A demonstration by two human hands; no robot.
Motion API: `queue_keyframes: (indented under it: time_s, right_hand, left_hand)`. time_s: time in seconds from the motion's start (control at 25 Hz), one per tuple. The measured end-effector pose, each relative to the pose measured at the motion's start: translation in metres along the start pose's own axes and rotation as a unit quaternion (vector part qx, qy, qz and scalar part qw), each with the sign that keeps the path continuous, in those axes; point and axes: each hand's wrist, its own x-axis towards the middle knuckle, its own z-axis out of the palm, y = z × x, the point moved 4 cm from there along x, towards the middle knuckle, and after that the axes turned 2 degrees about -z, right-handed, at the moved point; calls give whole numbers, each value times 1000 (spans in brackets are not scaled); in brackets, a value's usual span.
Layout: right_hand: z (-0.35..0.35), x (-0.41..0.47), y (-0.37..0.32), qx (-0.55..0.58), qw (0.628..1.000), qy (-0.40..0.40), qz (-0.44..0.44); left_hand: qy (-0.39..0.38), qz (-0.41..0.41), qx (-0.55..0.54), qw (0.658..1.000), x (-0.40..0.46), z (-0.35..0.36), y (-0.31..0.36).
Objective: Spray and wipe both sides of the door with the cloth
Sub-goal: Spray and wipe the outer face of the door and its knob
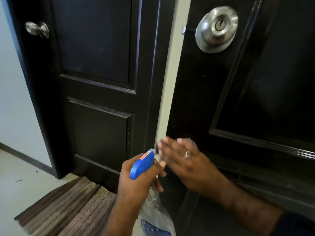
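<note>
Head view: left hand (139,178) fingers grip spray bottle (142,163).

Pale wall (15,99) at left with dark skirting board (25,157), light floor (20,183), striped brown doormat (68,206) before a second black panelled door (95,65).

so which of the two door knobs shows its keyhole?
The big knob at upper right, on the near door; its keyhole faces the camera. The small knob at upper left shows none.

My door (265,79) is glossy black; its knob (216,28) brushed metal. The spray bottle (153,213) is clear plastic, its head (142,164) smooth blue. The mat (68,206) looks coarsely woven.
</note>
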Motion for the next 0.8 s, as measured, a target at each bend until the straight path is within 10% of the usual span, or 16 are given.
queue_keyframes:
  time_s: [0.12, 0.36, 0.56, 0.8]
  right_hand:
    - [2, -30, 3, 2, 998, -34, -60]
    - [-39, 48, 52, 17, 958, 175, 225]
    - [27, -56, -29, 13, 999, -52, 1]
    - [-8, -75, 13, 15, 945, 113, 307]
  left_hand:
    - [10, -1, -1, 1000, 0, -18, -7]
    - [11, -22, -8, 1000, 0, -26, -23]
    - [-16, -23, -13, 1000, -3, -19, -22]
    - [-11, -40, 19, 999, -9, -11, -35]
